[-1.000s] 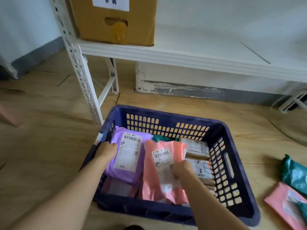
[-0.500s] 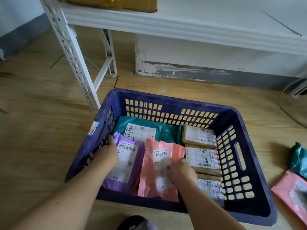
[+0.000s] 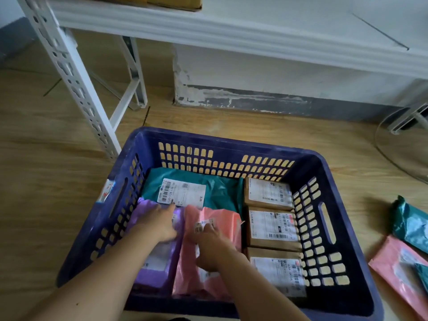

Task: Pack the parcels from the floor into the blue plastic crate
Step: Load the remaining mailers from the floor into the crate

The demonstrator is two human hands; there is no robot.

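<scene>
I count 6 parcels already in the crate (image 3: pixel 220 144). A teal bag (image 3: pixel 220 188) lies flat at the far left, with a purple bag (image 3: pixel 152 274) and a pink bag (image 3: pixel 222 218) side by side on its near side. 3 boxes (image 3: pixel 272 228) run in a row down the right wall.

The left grip (image 3: pixel 159 224) lies flat on the purple bag with fingers straight, released and pressing rather than grasping. The right grip (image 3: pixel 213 246) rests on the pink bag by its label and looks released too, though blur there keeps me from being certain. I read this as settling those 2 bags into their places.

Out on the floor (image 3: pixel 46 181), well to the right of the crate, a loose teal bag (image 3: pixel 410 225) and a loose pink bag (image 3: pixel 398 265) wait at the frame edge. I judge the packing mostly done, with at least 2 parcels left to fetch. The crate has room for them on top of the flat layer.
</scene>
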